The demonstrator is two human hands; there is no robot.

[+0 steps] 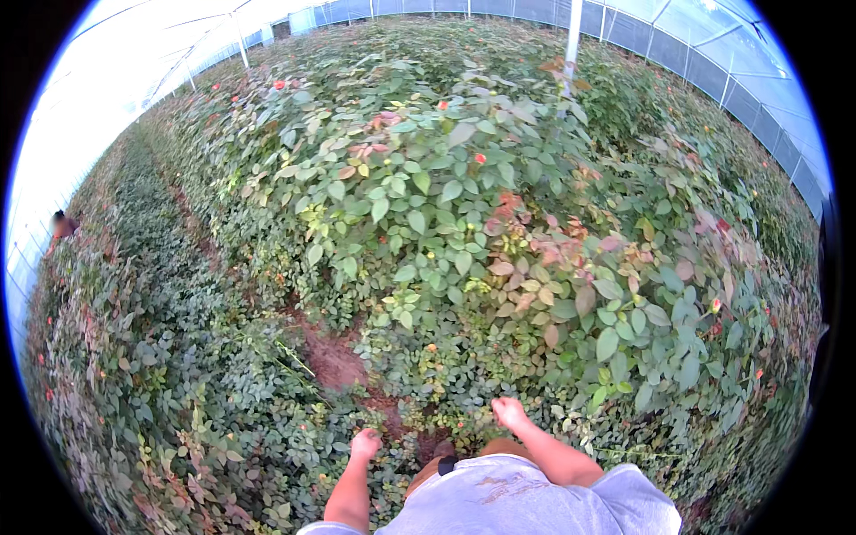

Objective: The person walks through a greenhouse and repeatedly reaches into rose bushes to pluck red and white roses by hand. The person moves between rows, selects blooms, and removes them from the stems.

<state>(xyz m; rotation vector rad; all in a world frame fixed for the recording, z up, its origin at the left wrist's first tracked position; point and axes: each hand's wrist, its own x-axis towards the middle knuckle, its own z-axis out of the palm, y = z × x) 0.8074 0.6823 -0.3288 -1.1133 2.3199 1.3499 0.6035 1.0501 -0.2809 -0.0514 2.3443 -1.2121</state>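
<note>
My left hand (366, 443) hangs low in front of me, its fingers curled in, and no thing shows in it. It is nearest to the low leafy rose bushes (267, 428) on the left. My right hand (510, 412) is also curled into a loose fist, a little higher and over the low growth before my body. Nothing can be seen in its grip. Taller rose bushes (421, 207) with green and reddish leaves rise ahead. A small red rose bloom (480, 158) and a pink-red bud (715, 305) stand among the leaves.
A bare earth path (334, 358) runs ahead and left between the plant rows. White posts (573, 40) hold up the greenhouse, whose plastic side wall (695, 73) closes the far right. Another person (63, 225) is partly hidden by plants at far left.
</note>
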